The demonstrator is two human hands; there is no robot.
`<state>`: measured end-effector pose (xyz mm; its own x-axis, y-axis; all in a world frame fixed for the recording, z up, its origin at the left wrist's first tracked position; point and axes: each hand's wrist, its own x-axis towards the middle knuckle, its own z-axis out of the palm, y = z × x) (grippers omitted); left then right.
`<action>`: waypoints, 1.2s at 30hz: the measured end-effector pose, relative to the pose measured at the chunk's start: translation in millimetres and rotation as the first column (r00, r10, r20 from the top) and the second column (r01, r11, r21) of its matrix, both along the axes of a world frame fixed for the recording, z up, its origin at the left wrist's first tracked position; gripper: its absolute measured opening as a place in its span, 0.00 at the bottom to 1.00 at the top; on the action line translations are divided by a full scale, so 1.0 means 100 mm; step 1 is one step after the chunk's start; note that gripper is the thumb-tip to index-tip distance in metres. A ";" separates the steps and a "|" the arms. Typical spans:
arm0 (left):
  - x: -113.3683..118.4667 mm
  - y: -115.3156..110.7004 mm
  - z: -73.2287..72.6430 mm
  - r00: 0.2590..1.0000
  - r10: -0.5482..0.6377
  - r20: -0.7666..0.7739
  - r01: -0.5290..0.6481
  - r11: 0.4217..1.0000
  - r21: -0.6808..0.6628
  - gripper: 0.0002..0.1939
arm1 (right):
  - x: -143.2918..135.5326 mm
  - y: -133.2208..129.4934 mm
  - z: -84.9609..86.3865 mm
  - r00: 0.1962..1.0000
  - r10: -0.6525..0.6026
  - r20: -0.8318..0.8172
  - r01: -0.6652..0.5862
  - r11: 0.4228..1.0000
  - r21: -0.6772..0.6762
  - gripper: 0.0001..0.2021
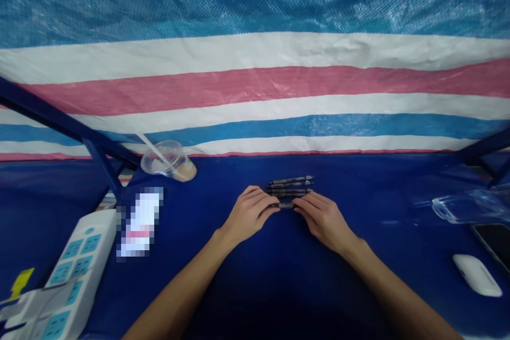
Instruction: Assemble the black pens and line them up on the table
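- I can read no text, brand or number anywhere in front of me.
- The pens (290, 186) just beyond my fingers are dark and too small to show any print.
- The pen (285, 205) I pinch between both hands shows no lettering I can make out.
- The card or packet (139, 221) to my left is blurred into blocks; only white and a pink band show.
- The power strip (75, 271) at my far left has teal sockets and a yellow tag (20, 280), with no legible marking.
- The white mouse (476, 274) on my right bears no visible logo.
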<state>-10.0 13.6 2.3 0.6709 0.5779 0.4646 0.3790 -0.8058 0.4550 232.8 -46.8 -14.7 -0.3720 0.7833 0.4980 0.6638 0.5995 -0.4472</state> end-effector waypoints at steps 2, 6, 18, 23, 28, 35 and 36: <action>0.00 0.00 0.00 1.000 0.010 0.009 -0.010 1.000 0.018 0.04 | 0.00 0.00 0.00 1.000 0.009 -0.003 -0.009 1.000 -0.005 0.10; 0.00 0.00 0.00 0.999 0.031 0.043 -0.032 0.999 0.036 0.05 | -0.01 0.00 0.01 1.000 0.010 -0.004 -0.010 1.000 0.004 0.11; 0.00 0.00 0.04 0.999 0.017 0.051 -0.018 0.999 0.032 0.05 | -0.01 -0.02 0.02 1.000 0.007 -0.020 -0.008 0.999 -0.036 0.10; -0.01 0.00 0.04 0.995 0.043 0.094 -0.050 0.996 0.071 0.09 | 0.00 -0.01 0.01 0.999 -0.008 -0.039 0.007 0.999 -0.046 0.11; 0.00 0.00 0.01 0.995 0.041 0.089 -0.048 0.995 0.086 0.04 | 0.01 -0.01 0.00 0.999 -0.011 -0.039 0.010 0.999 -0.041 0.11; 0.00 0.00 -0.01 0.997 0.033 0.066 -0.038 0.996 0.079 0.02 | 0.00 -0.01 0.00 1.000 -0.004 -0.021 0.003 0.999 -0.045 0.11; 0.00 0.00 -0.01 0.997 0.032 0.064 -0.037 0.996 0.077 0.02 | 0.00 -0.01 0.00 1.000 -0.006 -0.021 0.005 0.999 -0.044 0.11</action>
<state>-10.0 13.5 1.2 0.6193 0.5606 0.5498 0.3801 -0.8267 0.4148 232.4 -47.7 -14.9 -0.3573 0.8064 0.4712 0.6569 0.5756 -0.4870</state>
